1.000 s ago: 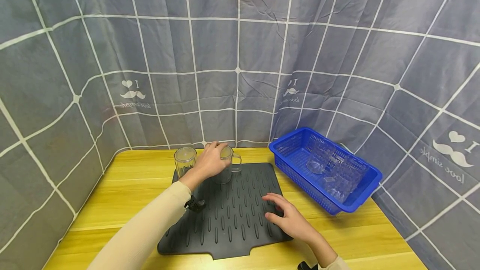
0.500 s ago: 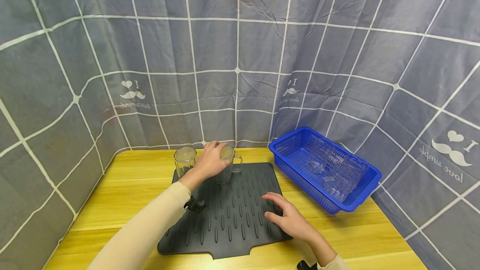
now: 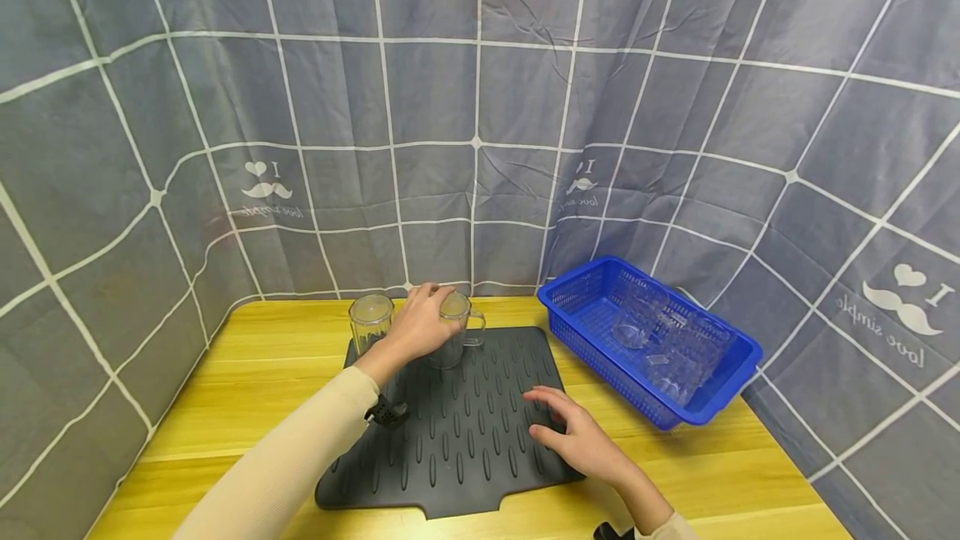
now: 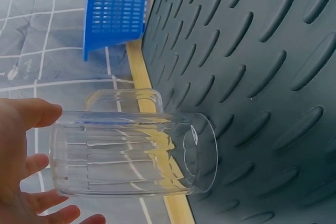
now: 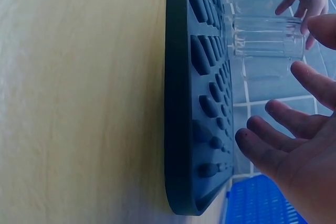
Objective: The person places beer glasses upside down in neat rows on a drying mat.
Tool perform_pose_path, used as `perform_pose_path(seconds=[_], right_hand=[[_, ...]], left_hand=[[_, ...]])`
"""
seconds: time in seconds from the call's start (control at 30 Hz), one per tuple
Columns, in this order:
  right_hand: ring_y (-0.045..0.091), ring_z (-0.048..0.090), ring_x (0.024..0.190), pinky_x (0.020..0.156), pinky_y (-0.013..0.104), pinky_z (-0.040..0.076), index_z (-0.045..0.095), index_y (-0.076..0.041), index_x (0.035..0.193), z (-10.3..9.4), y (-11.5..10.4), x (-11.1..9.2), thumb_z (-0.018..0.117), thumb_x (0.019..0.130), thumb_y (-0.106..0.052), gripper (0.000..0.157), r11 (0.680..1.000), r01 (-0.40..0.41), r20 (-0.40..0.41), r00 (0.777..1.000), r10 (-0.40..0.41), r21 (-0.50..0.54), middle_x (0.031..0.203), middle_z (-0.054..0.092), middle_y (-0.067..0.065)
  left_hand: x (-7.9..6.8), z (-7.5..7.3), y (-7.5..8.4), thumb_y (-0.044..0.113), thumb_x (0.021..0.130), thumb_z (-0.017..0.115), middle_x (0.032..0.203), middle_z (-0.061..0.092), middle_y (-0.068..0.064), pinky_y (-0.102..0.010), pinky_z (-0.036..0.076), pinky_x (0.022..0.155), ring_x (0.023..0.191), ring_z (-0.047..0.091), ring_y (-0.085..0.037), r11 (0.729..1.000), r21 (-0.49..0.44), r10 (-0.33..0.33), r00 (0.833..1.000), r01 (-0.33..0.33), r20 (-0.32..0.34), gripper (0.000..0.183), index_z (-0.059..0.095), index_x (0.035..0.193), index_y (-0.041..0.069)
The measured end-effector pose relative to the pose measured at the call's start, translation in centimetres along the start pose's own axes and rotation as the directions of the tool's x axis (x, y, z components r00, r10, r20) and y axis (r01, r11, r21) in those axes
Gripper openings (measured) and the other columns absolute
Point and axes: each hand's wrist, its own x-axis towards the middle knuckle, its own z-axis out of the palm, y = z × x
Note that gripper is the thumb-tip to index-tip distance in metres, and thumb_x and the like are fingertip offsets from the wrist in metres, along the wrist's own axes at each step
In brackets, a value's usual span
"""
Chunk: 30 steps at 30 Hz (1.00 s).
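A clear glass mug (image 3: 448, 350) stands on end at the back of the black ridged mat (image 3: 480, 432), its handle pointing right. My left hand (image 3: 423, 323) is at the mug's upper end. In the left wrist view the thumb (image 4: 42, 113) touches or nearly touches the edge, while the other fingers spread loosely beside it. A second clear glass (image 3: 371, 323) stands to the left, partly hidden by that hand and wrist. My right hand (image 3: 581, 440) hovers at the mat's right side, fingers apart and holding nothing.
A blue plastic basket (image 3: 600, 365) sits at the right of the yellow wooden table (image 3: 225, 407), with several clear glass pieces (image 3: 686, 357) inside. A grey checked curtain (image 3: 480, 107) closes off the back and sides.
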Motion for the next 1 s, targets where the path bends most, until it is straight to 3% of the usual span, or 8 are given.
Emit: perform_pose_path(seconds=[0.27, 0.6, 1.0], right_hand=[[0.032, 0.030, 0.135, 0.101, 0.053, 0.033, 0.047, -0.018, 0.132, -0.3, -2.3, -0.4, 0.058, 0.091, -0.033, 0.045, 0.999, -0.033, 0.020, 0.999, 0.033, 0.006, 0.145, 0.034, 0.010], [0.026, 0.032, 0.134, 0.100, 0.051, 0.035, 0.048, -0.029, 0.130, 0.5, 1.2, 0.4, 0.058, 0.090, -0.037, 0.042, 0.999, 0.018, -0.036, 0.999, -0.019, -0.031, 0.143, 0.037, 0.001], [0.021, 0.032, 0.134, 0.101, 0.048, 0.035, 0.048, -0.032, 0.129, 0.3, 1.4, 0.6, 0.058, 0.089, -0.042, 0.043, 1.000, -0.001, -0.031, 1.000, 0.001, -0.013, 0.143, 0.036, -0.004]], left_hand=[[-0.7, -0.3, 0.0, 0.044, 0.083, 0.063, 0.139, 0.037, -0.010, -0.053, 0.037, 0.095, 0.128, 0.033, -0.030, 0.999, -0.017, 0.034, 0.999, -0.034, -0.023, 0.061, 0.043, 0.138, 0.025], [-2.2, -1.4, 0.7, 0.043, 0.084, 0.062, 0.140, 0.038, -0.011, -0.054, 0.035, 0.097, 0.128, 0.033, -0.030, 0.996, -0.065, 0.058, 0.997, -0.062, -0.058, 0.059, 0.044, 0.137, 0.025], [-4.1, -1.9, 1.2, 0.043, 0.084, 0.062, 0.133, 0.043, -0.002, -0.051, 0.039, 0.092, 0.121, 0.041, -0.026, 0.982, -0.176, 0.050, 0.991, -0.072, -0.125, 0.057, 0.045, 0.136, 0.025]])
